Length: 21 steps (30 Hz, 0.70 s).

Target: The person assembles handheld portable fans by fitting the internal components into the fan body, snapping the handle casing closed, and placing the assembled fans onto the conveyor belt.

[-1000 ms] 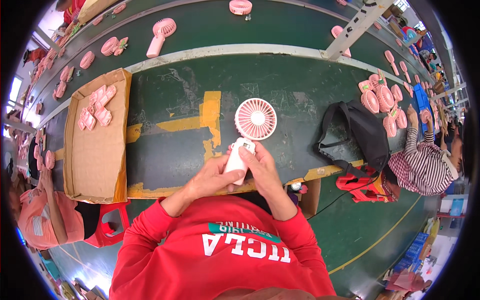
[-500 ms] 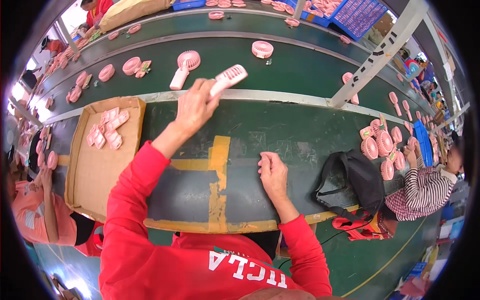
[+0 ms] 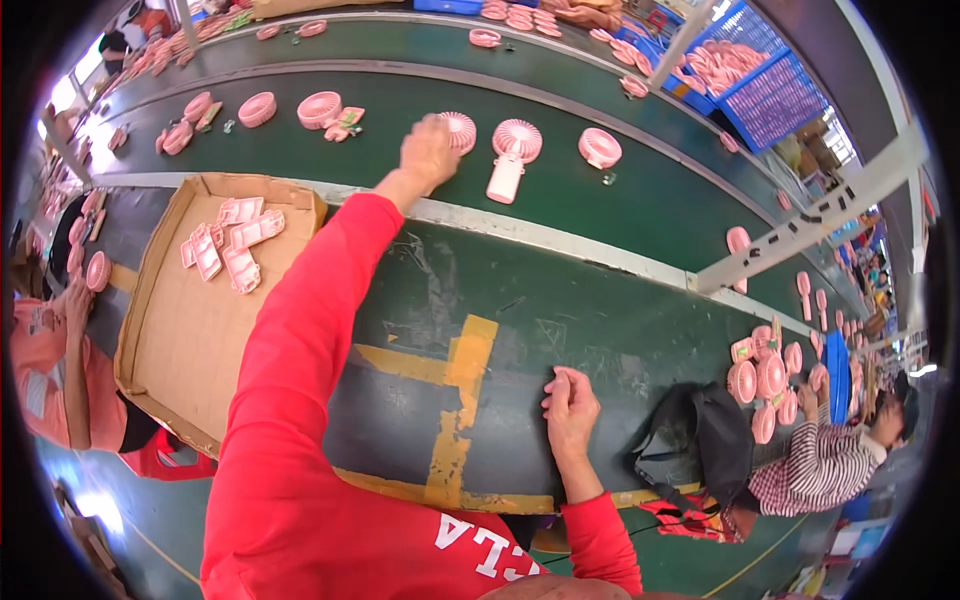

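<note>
Reaching over the metal rail, my left hand (image 3: 428,155) is closed at a pink handheld fan (image 3: 458,132) on the green conveyor belt. The fan's round grille shows beyond my fingers; its handle is hidden under the hand. Just right of it lies a second pink fan (image 3: 515,142), its pale handle toward me. Another round pink fan part (image 3: 600,148) is farther right, beside a small green piece. My right hand (image 3: 573,412) hovers or rests at the dark worktable (image 3: 520,420), fingers loosely bent and slightly apart, with nothing seen in them.
A shallow cardboard tray (image 3: 165,370) with several pink casings (image 3: 240,240) sits left of my arm. On the right are a black bag (image 3: 700,435), a pile of fan parts (image 3: 768,375) and a slanted metal post (image 3: 810,210). People work on both sides.
My left hand has let go of the pink fan it was holding up, which now lies on the belt, and has moved to the fan left of it. The whole view has shifted.
</note>
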Tool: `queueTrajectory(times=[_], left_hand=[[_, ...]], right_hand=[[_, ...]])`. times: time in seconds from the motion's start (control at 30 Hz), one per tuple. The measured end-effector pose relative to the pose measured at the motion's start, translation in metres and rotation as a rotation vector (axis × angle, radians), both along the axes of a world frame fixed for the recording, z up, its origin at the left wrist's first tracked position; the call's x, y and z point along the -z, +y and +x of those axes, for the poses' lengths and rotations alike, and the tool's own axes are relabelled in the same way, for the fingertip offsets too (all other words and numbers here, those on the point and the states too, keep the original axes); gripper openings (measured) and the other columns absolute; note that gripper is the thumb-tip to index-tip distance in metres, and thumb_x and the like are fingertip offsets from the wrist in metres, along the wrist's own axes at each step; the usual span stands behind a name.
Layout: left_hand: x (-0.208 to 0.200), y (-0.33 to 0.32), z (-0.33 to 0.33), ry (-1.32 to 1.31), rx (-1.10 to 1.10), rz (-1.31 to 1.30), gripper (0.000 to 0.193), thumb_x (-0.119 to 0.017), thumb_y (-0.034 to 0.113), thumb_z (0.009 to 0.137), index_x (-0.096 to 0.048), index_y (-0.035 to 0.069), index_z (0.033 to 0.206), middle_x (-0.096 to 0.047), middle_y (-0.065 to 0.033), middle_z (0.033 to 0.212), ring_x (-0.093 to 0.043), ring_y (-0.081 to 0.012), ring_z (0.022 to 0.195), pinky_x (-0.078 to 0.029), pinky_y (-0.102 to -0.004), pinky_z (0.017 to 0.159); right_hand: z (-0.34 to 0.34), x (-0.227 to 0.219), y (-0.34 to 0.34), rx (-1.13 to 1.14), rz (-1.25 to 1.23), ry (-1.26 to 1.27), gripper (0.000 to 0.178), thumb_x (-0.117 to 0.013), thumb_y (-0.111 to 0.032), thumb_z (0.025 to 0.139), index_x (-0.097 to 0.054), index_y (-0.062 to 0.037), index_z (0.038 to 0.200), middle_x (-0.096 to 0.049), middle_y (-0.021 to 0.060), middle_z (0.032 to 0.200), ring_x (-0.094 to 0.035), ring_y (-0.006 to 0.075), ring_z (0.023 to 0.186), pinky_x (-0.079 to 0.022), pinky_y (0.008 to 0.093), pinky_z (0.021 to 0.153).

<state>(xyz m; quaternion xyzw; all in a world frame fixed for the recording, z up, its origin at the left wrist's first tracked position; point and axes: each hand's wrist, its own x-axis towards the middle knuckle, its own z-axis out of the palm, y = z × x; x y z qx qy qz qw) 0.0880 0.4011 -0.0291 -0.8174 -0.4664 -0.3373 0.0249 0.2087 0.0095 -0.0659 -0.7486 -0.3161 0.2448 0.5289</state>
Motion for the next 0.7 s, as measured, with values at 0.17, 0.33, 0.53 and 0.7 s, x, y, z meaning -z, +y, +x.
queueTrajectory(times=[0.17,0.33,0.53,0.7], left_hand=[[0.027,0.077,-0.100,0.207,-0.377,-0.030,0.033,-0.059,0.015,0.076,-0.055,0.003,0.106,-0.052,-0.0151,0.112,-0.055,-0.0337,0.106,-0.050,-0.0460,0.082],[0.039,0.088,-0.123,0.197,-0.370,-0.181,0.040,-0.061,0.018,0.076,-0.054,0.004,0.114,-0.052,-0.0180,0.118,-0.053,-0.0340,0.109,-0.050,-0.0449,0.086],[0.035,0.081,-0.107,0.274,-0.320,-0.084,0.020,-0.055,0.013,0.082,-0.060,0.004,0.099,-0.064,-0.0152,0.101,-0.062,-0.0323,0.096,-0.052,-0.0405,0.078],[0.031,0.061,-0.109,-0.090,-0.055,-0.326,0.016,-0.054,0.016,0.083,-0.065,0.007,0.089,-0.066,-0.0146,0.073,-0.067,-0.0280,0.073,-0.052,-0.0391,0.068]], right_hand=[[-0.007,-0.004,0.005,-0.041,-0.020,0.015,0.016,-0.052,-0.012,0.092,-0.061,0.0004,0.097,-0.061,0.0038,0.068,-0.054,0.0077,0.051,-0.044,0.0228,0.046],[-0.006,-0.004,0.005,-0.020,-0.027,-0.003,0.016,-0.052,-0.013,0.093,-0.060,-0.0004,0.097,-0.060,0.0033,0.068,-0.054,0.0071,0.051,-0.043,0.0224,0.045],[-0.005,-0.004,0.006,-0.006,-0.022,-0.004,0.016,-0.051,-0.013,0.093,-0.060,-0.0012,0.097,-0.060,0.0031,0.068,-0.053,0.0068,0.051,-0.042,0.0223,0.044],[-0.006,-0.002,0.007,-0.038,0.007,-0.009,0.016,-0.052,-0.013,0.093,-0.061,-0.0014,0.097,-0.060,0.0028,0.067,-0.053,0.0069,0.050,-0.042,0.0225,0.044]])
